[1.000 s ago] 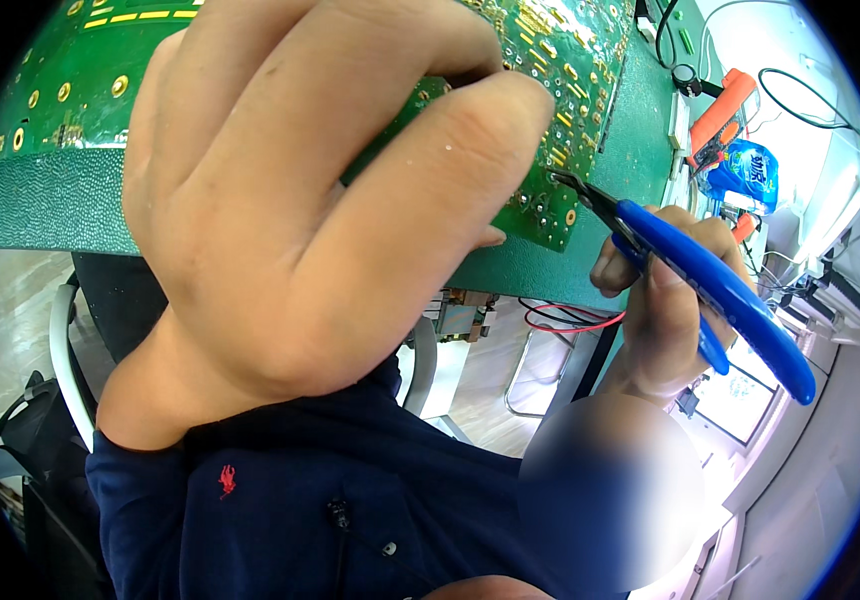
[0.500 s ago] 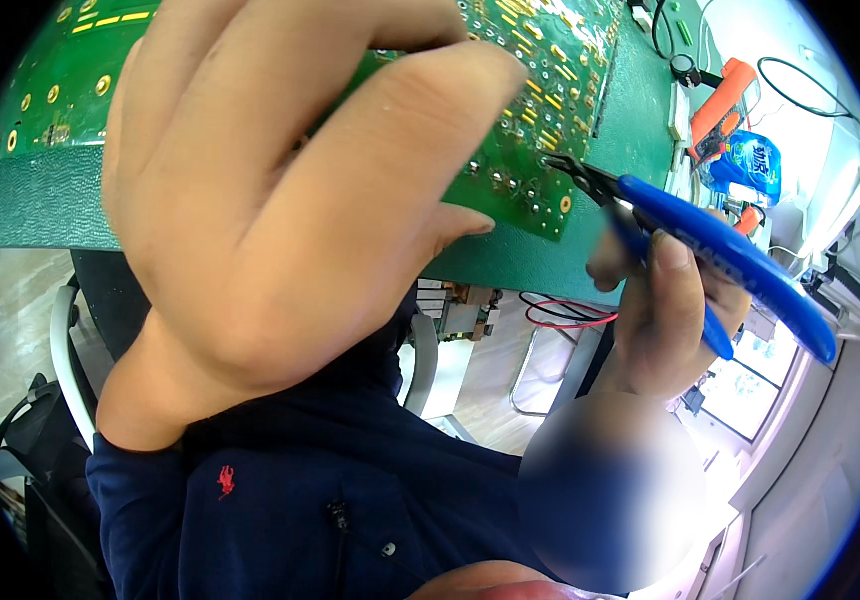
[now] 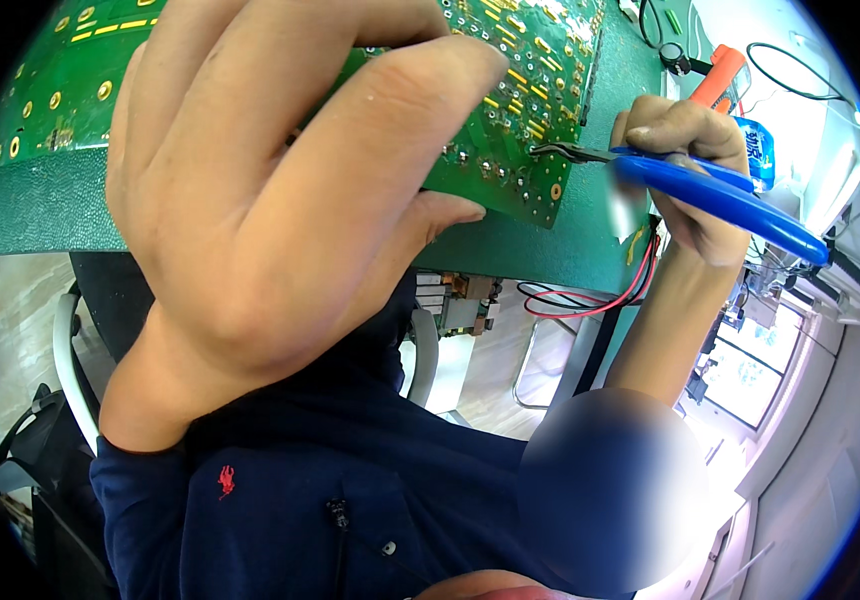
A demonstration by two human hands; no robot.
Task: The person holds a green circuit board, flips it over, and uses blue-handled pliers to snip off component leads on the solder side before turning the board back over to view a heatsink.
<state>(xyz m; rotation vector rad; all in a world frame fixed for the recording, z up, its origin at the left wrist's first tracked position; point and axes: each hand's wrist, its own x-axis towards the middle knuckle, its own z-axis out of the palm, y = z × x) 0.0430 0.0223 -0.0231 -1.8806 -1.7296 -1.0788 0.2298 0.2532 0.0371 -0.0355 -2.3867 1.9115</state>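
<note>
Head view: your left hand (image 3: pixel 280 200) grips the board (image 3: pixel 510 110) above the table (image 3: pixel 40 215); right hand (image 3: pixel 685 175) fingers clasp cutters (image 3: pixel 710 195), tips at its edge; steady the board, snip flush.

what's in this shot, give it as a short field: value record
left hand: grips green circuit board, thumb across its near edge
right hand: holds blue-handled cutters
cutter tip: at the board's right part, near the solder points
surface: green mat under the board
nearby: red and black wires hanging below the mat edge; orange tool behind the right hand
</note>
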